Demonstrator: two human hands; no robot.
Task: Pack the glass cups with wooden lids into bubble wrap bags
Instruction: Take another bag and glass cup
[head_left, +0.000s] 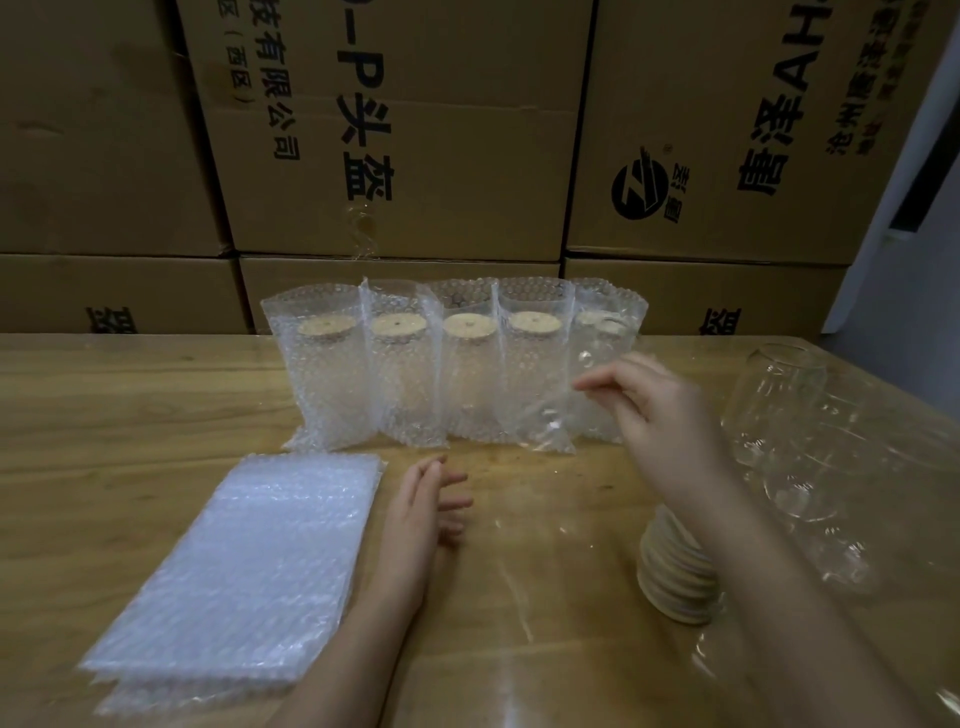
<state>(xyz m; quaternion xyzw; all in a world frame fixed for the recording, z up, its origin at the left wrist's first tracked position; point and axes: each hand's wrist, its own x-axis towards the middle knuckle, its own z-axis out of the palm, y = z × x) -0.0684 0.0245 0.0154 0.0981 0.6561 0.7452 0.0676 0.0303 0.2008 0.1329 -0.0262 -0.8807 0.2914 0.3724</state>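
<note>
Several bubble wrap bags stand upright in a row at mid-table, each holding a glass cup with a wooden lid; the leftmost bagged cup (324, 364) and the rightmost bagged cup (602, 338) bound the row. A flat stack of empty bubble wrap bags (244, 577) lies at the front left. My left hand (426, 509) rests on the table beside that stack, fingers straight, holding nothing. My right hand (660, 410) hovers in front of the rightmost bag with loose fingers and holds nothing. A stack of wooden lids (675, 577) stands under my right forearm. Bare glass cups (779, 410) lie nested at the right.
The wooden table (130, 405) has plastic film over its right part. A wall of stacked cardboard boxes (405, 156) rises directly behind the table's far edge. A pale wall strip shows at the far right.
</note>
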